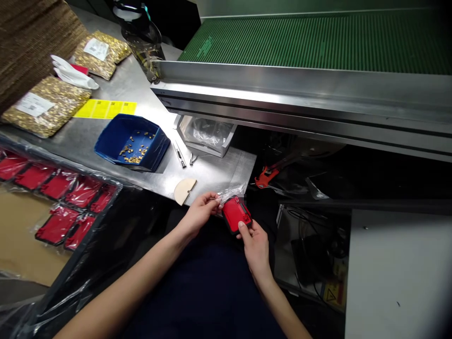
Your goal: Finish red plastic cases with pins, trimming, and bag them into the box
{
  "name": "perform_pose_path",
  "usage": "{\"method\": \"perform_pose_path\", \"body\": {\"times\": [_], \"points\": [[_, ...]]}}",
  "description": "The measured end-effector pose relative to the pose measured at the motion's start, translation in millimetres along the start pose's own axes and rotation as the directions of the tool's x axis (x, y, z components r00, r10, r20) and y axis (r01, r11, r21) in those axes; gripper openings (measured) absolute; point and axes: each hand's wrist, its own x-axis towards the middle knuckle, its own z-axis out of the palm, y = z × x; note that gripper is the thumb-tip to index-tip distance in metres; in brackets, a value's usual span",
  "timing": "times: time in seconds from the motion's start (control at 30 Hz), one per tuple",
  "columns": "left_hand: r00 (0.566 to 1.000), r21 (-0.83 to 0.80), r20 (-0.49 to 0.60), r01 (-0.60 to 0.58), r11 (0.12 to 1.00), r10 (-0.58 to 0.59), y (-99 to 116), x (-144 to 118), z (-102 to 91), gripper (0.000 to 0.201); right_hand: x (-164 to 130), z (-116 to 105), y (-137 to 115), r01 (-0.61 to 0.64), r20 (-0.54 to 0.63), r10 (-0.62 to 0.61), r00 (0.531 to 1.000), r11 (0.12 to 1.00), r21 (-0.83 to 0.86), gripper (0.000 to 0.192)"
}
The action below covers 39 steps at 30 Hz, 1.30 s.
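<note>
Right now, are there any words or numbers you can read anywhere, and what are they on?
None can be read.
White labels on the bags of gold bits: print too small.
Yellow sheet: dark marks, blurred.
Green belt: faint mark, unreadable.
Yellow warning sticker: a triangle sign, words too small.
Red case in the left hand and right hand: no text visible.
</note>
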Motion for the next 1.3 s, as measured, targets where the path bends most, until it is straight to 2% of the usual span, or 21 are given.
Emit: {"method": "perform_pose_path", "body": {"times": [0.13,0.3,0.47,0.57,0.67,0.73,0.8,0.9,1.0,1.13,1.3], "points": [[0.999,-0.023,-0.006,-0.031,0.999,0.031,-9,-9,8.2,0.026,5,2,1,-0.043,-0.016,0.045,0.999,0.994,0.098,0.038],[0.988,0.173,-0.033,-0.143,0.975,0.150,-7,-23,1.3,0.009,6,0,3,-0.059,-0.040,0.068,0.997,0.981,0.182,0.041],[0.965,0.312,0.005,-0.250,0.917,0.261,3,-34,0.1,0.007,7,-1,7,-0.005,-0.012,0.007,1.000,0.988,0.155,0.041],[0.948,0.385,-0.031,-0.281,0.879,0.317,7,-29,7.1,0.014,7,0,9,0.044,0.036,-0.047,0.998,0.995,0.086,0.040],[0.927,0.469,-0.052,-0.305,0.829,0.371,8,-15,15.1,0.019,5,1,9,0.079,0.062,-0.080,0.995,0.997,0.009,0.038],[0.910,0.526,-0.024,-0.340,0.779,0.413,9,-5,19.4,0.010,4,0,7,0.100,0.066,-0.098,0.993,0.994,-0.037,0.036],[0.887,0.578,0.014,-0.384,0.720,0.462,11,0,23.0,0.013,4,-2,3,0.120,0.070,-0.114,0.991,0.990,-0.076,0.035],[0.841,0.622,0.076,-0.460,0.633,0.536,16,-3,29.2,0.021,6,-6,-3,0.141,0.106,-0.130,0.986,0.984,-0.106,0.033],[0.804,0.626,0.119,-0.517,0.585,0.583,21,-12,36.8,0.021,8,-10,-9,0.154,0.106,-0.144,0.984,0.984,-0.087,0.034],[0.808,0.607,0.079,-0.503,0.615,0.583,23,-19,42.0,0.020,9,-12,-14,0.168,0.047,-0.167,0.985,0.985,-0.036,0.040],[0.807,0.527,0.040,-0.517,0.674,0.589,27,-26,40.2,0.020,11,-13,-13,0.184,0.166,-0.172,0.971,0.981,-0.060,0.036]]}}
